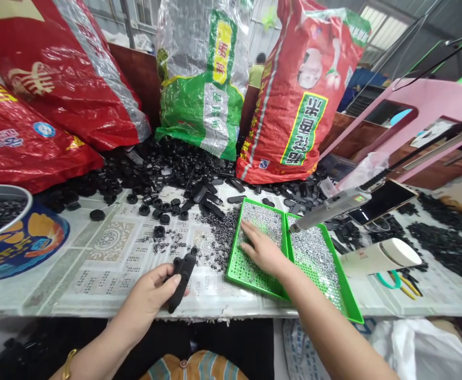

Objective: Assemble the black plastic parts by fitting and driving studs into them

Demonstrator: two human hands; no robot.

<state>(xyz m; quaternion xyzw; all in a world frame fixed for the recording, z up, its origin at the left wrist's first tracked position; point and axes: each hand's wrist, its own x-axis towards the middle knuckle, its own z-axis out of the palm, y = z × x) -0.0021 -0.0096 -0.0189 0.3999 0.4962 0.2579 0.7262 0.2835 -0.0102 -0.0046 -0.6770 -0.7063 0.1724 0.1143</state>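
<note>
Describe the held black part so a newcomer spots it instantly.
Start at the green tray under the right grip. Left of it, near the front edge of the table, is the left grip. The long black part is held there, while the neighbouring black pieces lie loose.

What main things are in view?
Held part: 1, black, front
Tray compartments: 2, green, centre
Metal pieces: many, silver, inside
Loose parts: many, black, across table
Sacks: 4, red or green, back
Tub: 1, multicoloured, left
Cylindrical tool: 1, grey, right
Phone: 1, dark, right
Bottle: 1, white, right
Pliers: 1, yellow, right
Ring: 1, teal, right
Frame: 1, pink, right
Left hand: 1, bare, holding part
Right hand: 1, bare, in left compartment
</note>
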